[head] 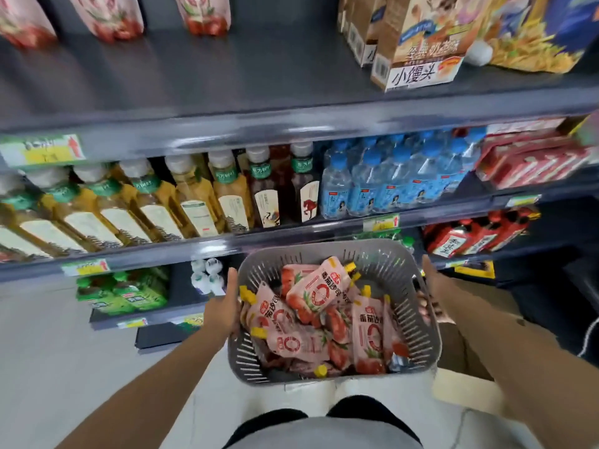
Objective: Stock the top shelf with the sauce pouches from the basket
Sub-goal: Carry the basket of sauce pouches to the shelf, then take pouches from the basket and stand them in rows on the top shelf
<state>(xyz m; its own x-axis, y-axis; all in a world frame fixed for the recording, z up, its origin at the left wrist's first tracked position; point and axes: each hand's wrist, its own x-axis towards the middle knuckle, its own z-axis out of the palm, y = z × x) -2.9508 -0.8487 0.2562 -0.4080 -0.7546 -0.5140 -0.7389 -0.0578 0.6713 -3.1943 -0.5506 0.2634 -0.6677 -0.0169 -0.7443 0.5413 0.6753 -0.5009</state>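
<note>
A grey slotted plastic basket (372, 254) hangs low in front of me, full of several pink sauce pouches (316, 288) with yellow caps. My left hand (223, 306) grips the basket's left rim. My right hand (432, 286) presses flat against its right side, fingers extended. The top shelf (227, 79) is a dark grey board. Three pink pouches (204, 14) stand along its back at the left and centre. The front of the shelf is bare.
Snack boxes (418, 43) and a colourful bag (534, 30) fill the top shelf's right end. Below are tea bottles (194, 196), water bottles (389, 179) and red packs (531, 163). A cardboard box (466, 335) sits at my right on the pale floor.
</note>
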